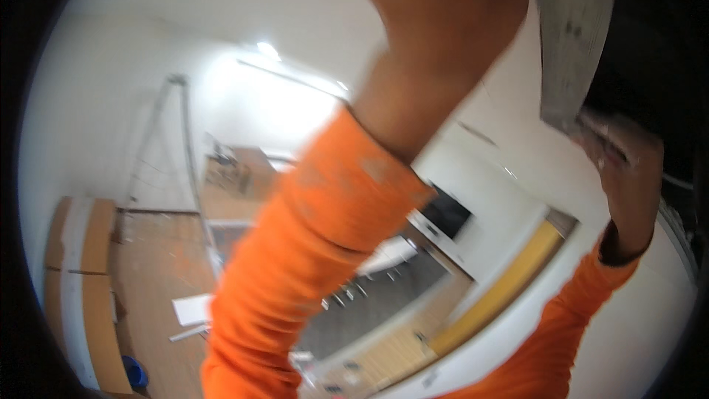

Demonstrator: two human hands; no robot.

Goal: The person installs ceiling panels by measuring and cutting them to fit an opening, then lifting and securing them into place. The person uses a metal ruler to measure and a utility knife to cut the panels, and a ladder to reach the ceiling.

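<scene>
My left arm, in an orange sleeve, reaches up through the middle of the view. The bare wrist and back of my left hand [461,0] are near the top edge, with the fingers hidden or cut off. At the right, my raised right hand [631,155] has its fingers closed on the lower end of a long grey flat strip [574,29]. That strip runs up out of the view and has small dark marks on its face. Motion blurs both hands.
A stepladder [182,125] stands at the left, near tall brown boards [97,236] and a blue bucket [134,372]. A white sheet [192,310] lies on the floor. Further off are a wooden cabinet [251,166], a dark screen [447,213] and a yellow panel [502,281].
</scene>
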